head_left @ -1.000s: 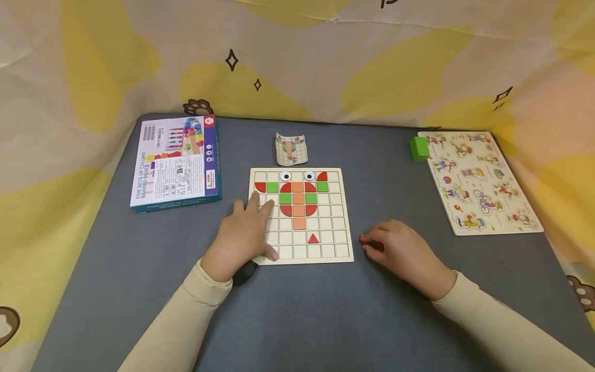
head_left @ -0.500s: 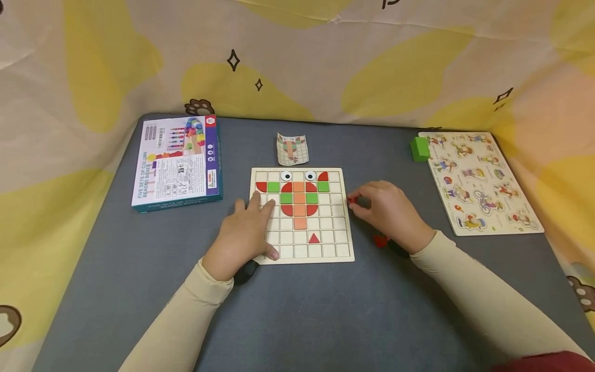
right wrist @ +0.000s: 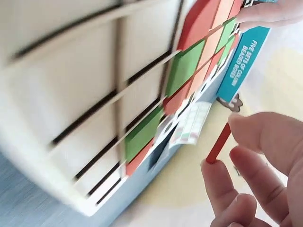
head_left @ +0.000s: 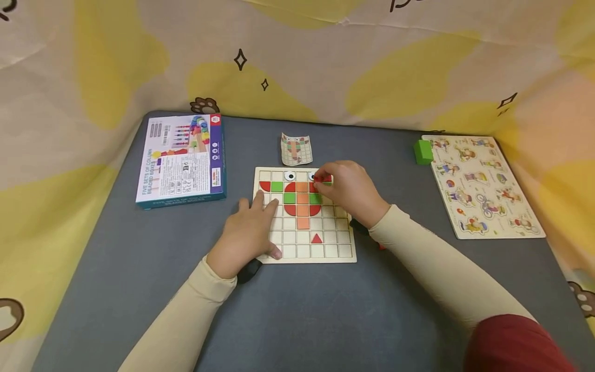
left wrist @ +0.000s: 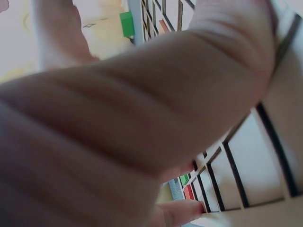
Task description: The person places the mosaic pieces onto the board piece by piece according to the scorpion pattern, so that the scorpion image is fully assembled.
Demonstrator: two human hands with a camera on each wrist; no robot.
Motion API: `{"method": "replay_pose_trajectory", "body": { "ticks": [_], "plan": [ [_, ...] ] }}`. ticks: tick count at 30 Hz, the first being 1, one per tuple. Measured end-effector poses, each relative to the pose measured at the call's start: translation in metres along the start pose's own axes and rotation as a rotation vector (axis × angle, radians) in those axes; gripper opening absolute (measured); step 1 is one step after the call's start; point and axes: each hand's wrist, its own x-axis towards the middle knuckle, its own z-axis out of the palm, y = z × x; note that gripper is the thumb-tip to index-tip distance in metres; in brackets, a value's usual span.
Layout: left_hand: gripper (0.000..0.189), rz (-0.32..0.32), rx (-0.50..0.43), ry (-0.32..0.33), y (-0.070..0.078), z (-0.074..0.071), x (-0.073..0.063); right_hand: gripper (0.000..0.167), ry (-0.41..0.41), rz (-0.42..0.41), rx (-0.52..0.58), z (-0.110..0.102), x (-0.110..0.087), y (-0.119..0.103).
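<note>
A pale wooden grid board (head_left: 344, 251) lies on the table, bearing red, green and orange tiles and two eye tiles. My left hand (head_left: 246, 232) rests on its left side with fingers spread, holding nothing. Over the upper right of the board, my right hand (head_left: 351, 192) pinches a thin red tile (right wrist: 218, 144) between thumb and finger. In the right wrist view the tile is seen edge-on, so its outline cannot be told. A red triangle tile (head_left: 316, 238) sits in a lower cell. Part of the board's right side is hidden by the right hand.
Behind the board stands a small curled picture card (head_left: 296, 150). A flat bead-set box (head_left: 181, 160) lies at left. To the right are a green block (head_left: 423, 152) and a wooden picture puzzle (head_left: 465, 183). Another red piece (head_left: 382, 247) shows beside the right forearm.
My right hand has moved left and away from me, from the table right of the board to above its upper right, carrying the red tile. The left hand has stayed in place.
</note>
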Motion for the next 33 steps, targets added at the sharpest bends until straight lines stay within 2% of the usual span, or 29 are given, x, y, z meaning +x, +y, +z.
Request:
{"method": "replay_pose_trajectory", "body": {
  "ticks": [8, 14, 22, 29, 33],
  "plan": [
    [0.126, 0.015, 0.006, 0.013, 0.0, 0.002, 0.003, 0.013, 0.019, 0.069, 0.011, 0.007, 0.025, -0.016],
    [0.127, 0.01, 0.012, 0.014, -0.001, 0.003, 0.004, 0.018, -0.014, 0.098, 0.116, 0.013, 0.044, -0.03],
    [0.126, 0.001, 0.005, -0.002, -0.001, 0.001, 0.002, 0.021, -0.099, 0.031, 0.121, 0.034, 0.062, -0.046],
    [0.126, -0.004, 0.017, -0.012, 0.001, -0.002, 0.001, 0.02, -0.184, 0.012, 0.06, 0.043, 0.069, -0.052],
    [0.127, -0.004, 0.025, -0.006, 0.0, -0.001, 0.001, 0.019, -0.169, 0.016, 0.043, 0.042, 0.07, -0.053]
  ]
}}
